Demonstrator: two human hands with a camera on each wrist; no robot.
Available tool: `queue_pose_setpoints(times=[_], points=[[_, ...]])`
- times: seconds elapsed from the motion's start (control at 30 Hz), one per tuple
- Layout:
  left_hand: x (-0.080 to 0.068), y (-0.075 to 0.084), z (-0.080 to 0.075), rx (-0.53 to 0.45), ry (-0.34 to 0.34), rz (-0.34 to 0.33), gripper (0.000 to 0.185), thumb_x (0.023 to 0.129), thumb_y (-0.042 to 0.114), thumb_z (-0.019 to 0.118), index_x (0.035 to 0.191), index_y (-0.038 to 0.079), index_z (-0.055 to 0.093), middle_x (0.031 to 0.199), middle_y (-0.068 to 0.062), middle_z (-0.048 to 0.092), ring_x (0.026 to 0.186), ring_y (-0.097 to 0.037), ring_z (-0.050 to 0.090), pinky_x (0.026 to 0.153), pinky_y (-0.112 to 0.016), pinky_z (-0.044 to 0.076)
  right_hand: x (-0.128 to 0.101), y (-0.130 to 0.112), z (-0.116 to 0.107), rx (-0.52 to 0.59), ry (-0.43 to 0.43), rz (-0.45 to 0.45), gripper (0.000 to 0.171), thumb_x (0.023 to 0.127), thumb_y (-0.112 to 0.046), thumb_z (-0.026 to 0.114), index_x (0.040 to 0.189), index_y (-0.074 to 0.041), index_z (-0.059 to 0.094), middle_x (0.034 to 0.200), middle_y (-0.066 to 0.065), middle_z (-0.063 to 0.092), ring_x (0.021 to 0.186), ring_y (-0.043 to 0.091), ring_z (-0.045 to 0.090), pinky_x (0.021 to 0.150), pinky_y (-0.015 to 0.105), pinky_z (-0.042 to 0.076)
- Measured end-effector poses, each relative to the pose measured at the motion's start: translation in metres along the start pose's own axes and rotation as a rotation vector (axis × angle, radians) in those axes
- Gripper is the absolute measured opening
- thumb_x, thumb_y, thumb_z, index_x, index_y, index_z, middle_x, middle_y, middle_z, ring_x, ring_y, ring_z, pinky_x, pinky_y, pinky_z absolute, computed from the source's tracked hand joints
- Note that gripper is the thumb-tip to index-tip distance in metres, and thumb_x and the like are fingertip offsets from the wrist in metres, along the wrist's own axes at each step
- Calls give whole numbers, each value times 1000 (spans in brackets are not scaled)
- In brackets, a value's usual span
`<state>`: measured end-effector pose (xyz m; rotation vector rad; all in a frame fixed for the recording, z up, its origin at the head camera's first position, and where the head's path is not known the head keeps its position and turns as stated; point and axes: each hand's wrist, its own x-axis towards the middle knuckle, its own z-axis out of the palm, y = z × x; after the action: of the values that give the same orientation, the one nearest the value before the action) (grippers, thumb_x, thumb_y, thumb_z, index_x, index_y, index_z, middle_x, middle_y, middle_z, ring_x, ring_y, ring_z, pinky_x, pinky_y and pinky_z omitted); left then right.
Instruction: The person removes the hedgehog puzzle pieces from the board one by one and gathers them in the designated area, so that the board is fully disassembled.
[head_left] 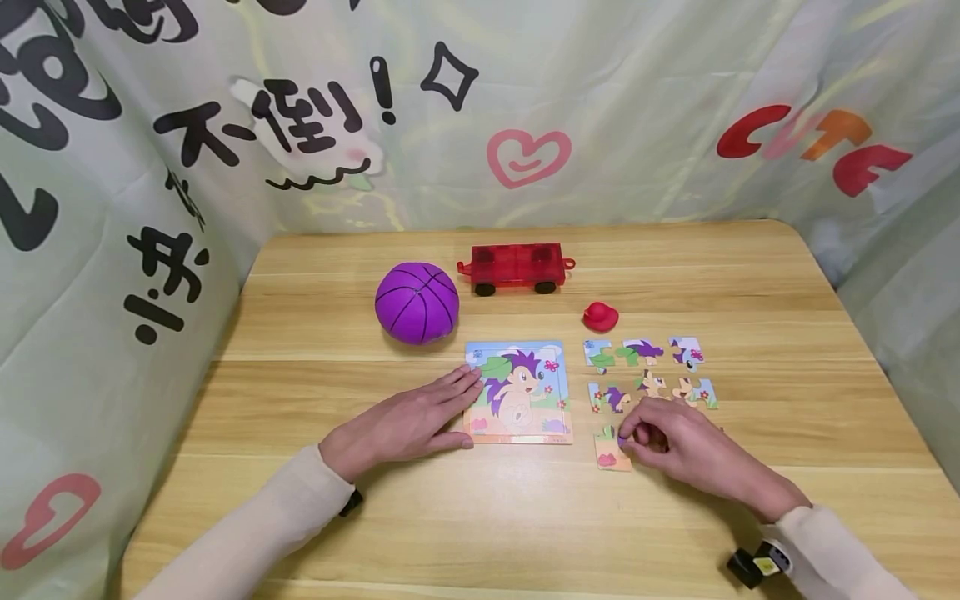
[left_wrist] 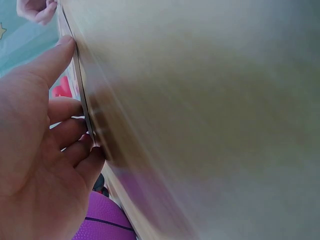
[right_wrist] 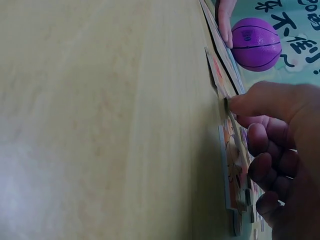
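Observation:
A square puzzle board point(head_left: 525, 408) printed with a purple-haired hedgehog lies flat on the table. My left hand point(head_left: 401, 423) rests at its left side, fingers straight and fingertips on the edge. To the right of the board, my right hand point(head_left: 686, 437) pinches the edge of a puzzle piece point(head_left: 611, 454) with pink shapes between thumb and forefinger. In the right wrist view this piece point(right_wrist: 216, 75) looks tilted, one end raised off the table. Above it lie rows of loose pieces, among them a leaf piece point(head_left: 597, 353) and a flower piece point(head_left: 687, 352). My right hand hides part of the lowest row.
Behind the board sit a purple ball point(head_left: 417, 303) with black lines and a red toy wagon point(head_left: 517, 267). A small red hat-shaped toy point(head_left: 601, 317) lies above the pieces. A printed cloth point(head_left: 637, 108) hangs around the wooden table point(head_left: 480, 533).

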<state>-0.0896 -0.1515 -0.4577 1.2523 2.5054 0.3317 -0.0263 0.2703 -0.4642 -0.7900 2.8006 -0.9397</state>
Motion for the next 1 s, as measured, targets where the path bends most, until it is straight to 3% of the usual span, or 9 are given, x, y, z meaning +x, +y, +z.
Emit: queue_pose_setpoints(times=[0.3, 0.57, 1.0], points=[[0, -1, 1, 4, 2, 0, 80, 111, 54, 57, 171, 8, 31, 182, -9, 22, 170, -27, 19, 134, -44, 31, 2, 2, 0, -20, -6, -23, 19, 92, -15, 88, 98, -27, 75, 83, -24, 53, 78, -3, 48, 71, 21, 41], [-1, -1, 1, 8, 11, -1, 79, 112, 53, 56, 171, 7, 32, 182, -10, 23, 170, -28, 20, 134, -45, 32, 2, 0, -1, -44, -4, -8, 25, 92, -13, 88, 96, -33, 72, 83, -26, 53, 78, -4, 48, 73, 22, 40], [0, -1, 1, 1, 2, -4, 78, 112, 52, 56, 171, 7, 32, 182, -9, 24, 170, -28, 21, 133, -47, 33, 1, 1, -1, -21, 7, -21, 27, 91, -12, 88, 98, -32, 73, 83, -25, 53, 78, -4, 49, 72, 21, 40]])
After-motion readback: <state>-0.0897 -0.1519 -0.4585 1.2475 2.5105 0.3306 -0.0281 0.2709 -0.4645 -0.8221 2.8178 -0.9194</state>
